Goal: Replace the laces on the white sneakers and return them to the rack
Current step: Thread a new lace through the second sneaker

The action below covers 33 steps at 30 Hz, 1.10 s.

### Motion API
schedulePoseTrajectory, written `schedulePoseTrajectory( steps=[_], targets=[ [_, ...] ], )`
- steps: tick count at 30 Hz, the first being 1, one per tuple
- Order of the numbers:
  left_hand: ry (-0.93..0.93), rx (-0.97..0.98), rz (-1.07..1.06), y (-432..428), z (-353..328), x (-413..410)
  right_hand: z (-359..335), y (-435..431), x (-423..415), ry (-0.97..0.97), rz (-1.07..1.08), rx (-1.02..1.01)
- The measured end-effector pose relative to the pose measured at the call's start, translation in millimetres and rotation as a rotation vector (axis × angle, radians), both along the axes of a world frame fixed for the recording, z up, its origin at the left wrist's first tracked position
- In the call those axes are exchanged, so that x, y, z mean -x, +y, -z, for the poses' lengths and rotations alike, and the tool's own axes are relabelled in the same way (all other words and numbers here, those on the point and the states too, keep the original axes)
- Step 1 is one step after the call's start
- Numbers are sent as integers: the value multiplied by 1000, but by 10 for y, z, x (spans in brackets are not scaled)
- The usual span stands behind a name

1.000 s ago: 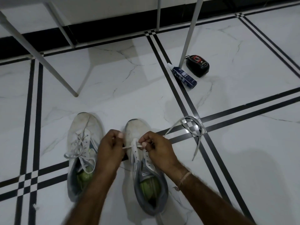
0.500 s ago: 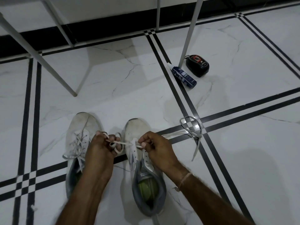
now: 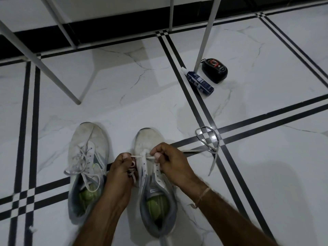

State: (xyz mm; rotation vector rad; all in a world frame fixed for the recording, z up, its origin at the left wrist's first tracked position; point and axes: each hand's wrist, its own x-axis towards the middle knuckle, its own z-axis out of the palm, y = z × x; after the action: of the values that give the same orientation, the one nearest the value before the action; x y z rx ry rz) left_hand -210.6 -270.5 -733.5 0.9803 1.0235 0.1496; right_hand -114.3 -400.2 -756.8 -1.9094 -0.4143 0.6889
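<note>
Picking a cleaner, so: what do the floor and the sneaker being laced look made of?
The floor: glossy marble-look tile, by grey veins and reflections; stone or ceramic, cannot tell. The sneaker being laced: matte white upper, probably synthetic or mesh, dirty toe; grey fabric-looking collar.

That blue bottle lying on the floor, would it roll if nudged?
Probably: the blue bottle looks cylindrical and lies on its side on glossy tile. The white metal leg beside it might block it one way. Slim, so likely light.
</note>
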Motion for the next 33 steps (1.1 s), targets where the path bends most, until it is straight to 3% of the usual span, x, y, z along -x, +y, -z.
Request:
schedulePoseTrajectory(
  steps=[7, 15, 27, 33],
  targets=[
    [57, -291, 122, 33, -23, 54, 1, -28, -7, 19, -3, -46],
    [51, -664, 341, 39, -32, 19, 16, -49, 32, -148, -14, -3],
    [187, -746, 346, -33, 14, 209, -192, -14, -17, -227, -164, 53],
    [156, -798, 327, -69, -21, 146, -210, 10, -30, -162, -84, 59]
  ],
)
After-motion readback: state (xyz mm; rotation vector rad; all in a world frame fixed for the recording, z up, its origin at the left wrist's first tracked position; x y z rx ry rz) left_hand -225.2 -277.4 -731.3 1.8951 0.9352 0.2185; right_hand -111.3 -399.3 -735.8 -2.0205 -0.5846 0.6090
